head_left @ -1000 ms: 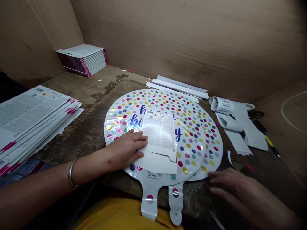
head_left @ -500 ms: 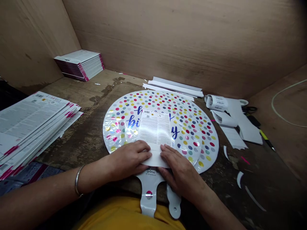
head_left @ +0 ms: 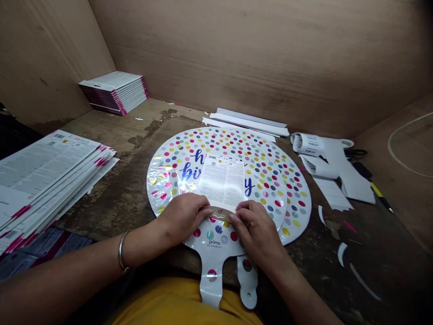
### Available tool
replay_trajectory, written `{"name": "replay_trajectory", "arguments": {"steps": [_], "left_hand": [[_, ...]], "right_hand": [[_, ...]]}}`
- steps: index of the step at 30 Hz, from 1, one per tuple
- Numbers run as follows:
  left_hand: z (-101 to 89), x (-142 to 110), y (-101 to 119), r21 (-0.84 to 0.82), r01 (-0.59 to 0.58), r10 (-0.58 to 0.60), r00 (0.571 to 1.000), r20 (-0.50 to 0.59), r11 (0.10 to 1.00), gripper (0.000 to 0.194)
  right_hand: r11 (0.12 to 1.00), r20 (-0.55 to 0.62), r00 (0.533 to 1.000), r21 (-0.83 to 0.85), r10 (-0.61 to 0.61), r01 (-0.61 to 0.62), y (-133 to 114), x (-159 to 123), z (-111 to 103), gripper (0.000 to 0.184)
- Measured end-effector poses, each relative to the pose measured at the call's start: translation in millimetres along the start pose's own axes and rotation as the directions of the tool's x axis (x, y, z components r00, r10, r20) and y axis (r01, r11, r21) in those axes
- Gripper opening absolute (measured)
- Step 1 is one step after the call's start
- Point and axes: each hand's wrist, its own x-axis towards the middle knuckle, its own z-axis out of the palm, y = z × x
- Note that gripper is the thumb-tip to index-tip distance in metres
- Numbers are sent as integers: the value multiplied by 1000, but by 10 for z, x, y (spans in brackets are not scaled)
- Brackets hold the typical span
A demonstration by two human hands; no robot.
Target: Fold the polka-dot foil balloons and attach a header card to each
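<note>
A printed card (head_left: pixel 222 183) with a barcode and small text lies over the lettering of a foil balloon (head_left: pixel 169 180) with coloured dots. Its lower edge is bent up, showing a brownish underside. My left hand (head_left: pixel 184 216) pinches the left end of this bent edge between thumb and fingers. On the right end, my right hand (head_left: pixel 255 228) has a similar pinch. Below the hands the balloon's tail (head_left: pixel 211 275), marked "prima" at its top, reaches over the yellow cloth on my lap. A second dotted balloon (head_left: pixel 297 203) sticks out underneath at the right.
Stacks of printed cards stand at the left (head_left: pixel 47 167) and in the back left corner (head_left: pixel 115 92). White paper strips (head_left: pixel 248 123) lie along the back wall. A curled label strip (head_left: pixel 309 144), a yellow-black cutter or pen (head_left: pixel 380 196) and paper scraps (head_left: pixel 342 253) are on the right.
The card's lower edge was flat under my fingers and is now folded upward, uncovering dots above the "prima" mark. My fingers have gone from lying flat to pinching.
</note>
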Motion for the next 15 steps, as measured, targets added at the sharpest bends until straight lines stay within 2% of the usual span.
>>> {"name": "replay_trajectory", "arguments": {"steps": [3,7,9,12,15], "left_hand": [[-40,74,-10,10,106,-106,994,28,994,13],[-44,115,-55,54,121,-120,992,-27,991,35],[-34,120,-77,58,121,-119,992,-31,991,43],[-17,117,-97,49,117,-116,993,-36,992,54],[-9,94,-98,-18,115,-116,990,-84,993,67]], "right_hand": [[978,-47,984,-113,172,-177,23,71,-29,20],[928,-160,948,-212,276,-306,53,148,-6,50],[911,-147,939,-235,311,-339,34,185,16,48],[911,-129,934,-213,333,-354,-6,217,30,34],[938,-156,930,-50,332,-343,-20,200,0,28]]}}
